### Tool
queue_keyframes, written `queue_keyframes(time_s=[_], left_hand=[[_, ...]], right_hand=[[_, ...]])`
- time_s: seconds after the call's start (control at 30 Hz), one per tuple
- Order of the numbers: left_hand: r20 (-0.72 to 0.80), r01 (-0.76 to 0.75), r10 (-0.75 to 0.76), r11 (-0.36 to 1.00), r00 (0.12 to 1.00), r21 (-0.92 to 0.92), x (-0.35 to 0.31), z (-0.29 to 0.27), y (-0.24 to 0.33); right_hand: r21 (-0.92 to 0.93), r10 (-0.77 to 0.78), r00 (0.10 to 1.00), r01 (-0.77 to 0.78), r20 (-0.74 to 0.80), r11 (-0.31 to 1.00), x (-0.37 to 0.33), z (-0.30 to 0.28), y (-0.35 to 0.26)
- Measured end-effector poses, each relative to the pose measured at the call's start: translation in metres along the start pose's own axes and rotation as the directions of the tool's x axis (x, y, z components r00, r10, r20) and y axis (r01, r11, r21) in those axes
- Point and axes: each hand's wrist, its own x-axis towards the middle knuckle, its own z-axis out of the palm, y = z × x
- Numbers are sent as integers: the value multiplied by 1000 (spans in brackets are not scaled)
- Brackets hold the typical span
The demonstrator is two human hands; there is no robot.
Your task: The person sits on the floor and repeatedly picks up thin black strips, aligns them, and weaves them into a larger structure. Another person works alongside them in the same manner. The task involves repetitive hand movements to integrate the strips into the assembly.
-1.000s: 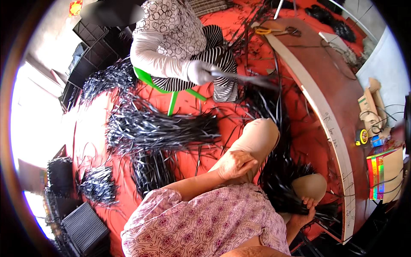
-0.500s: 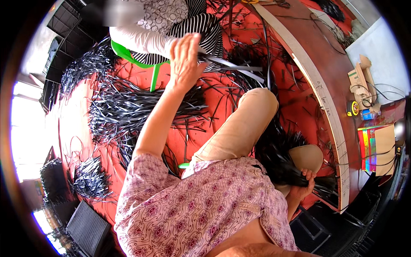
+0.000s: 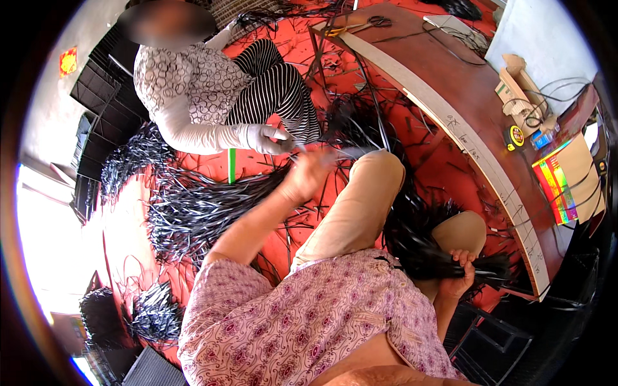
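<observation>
My right hand is wrapped round a thick bundle of black plastic strips, which runs beside my bent legs and sticks out past my fist. My left hand is smeared by motion just left of my raised knee, its fingers unclear. Some strips stretch from near it across the top of the knee; whether it grips them does not show. Close beyond is a co-worker's gloved hand, its fingers pointing toward mine.
Heaps of black strips lie on the red floor at left. At right stands a brown table edged by a marked board, bearing scissors, a tape measure and a cardboard box. The co-worker sits at far left.
My left hand has come down and to the right, toward my knee. The view has shifted, bringing more of the co-worker in. My right hand still holds the bundle.
</observation>
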Motion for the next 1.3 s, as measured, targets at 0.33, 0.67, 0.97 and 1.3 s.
queue_keyframes(time_s=[0.33,0.67,0.97,1.3], left_hand=[[595,-116,532,796,602,-594,16,187,264],[689,134,232,891,687,-434,27,203,241],[651,86,220,911,727,-404,19,189,225],[673,97,165,938,721,-333,11,160,197]], right_hand=[[89,-93,989,83,116,993,-19,-25,-17],[89,-161,986,165,-47,982,-30,-26,-39],[93,-95,995,99,-41,991,-27,-17,-30],[23,-45,997,43,62,999,-17,-11,-15]])
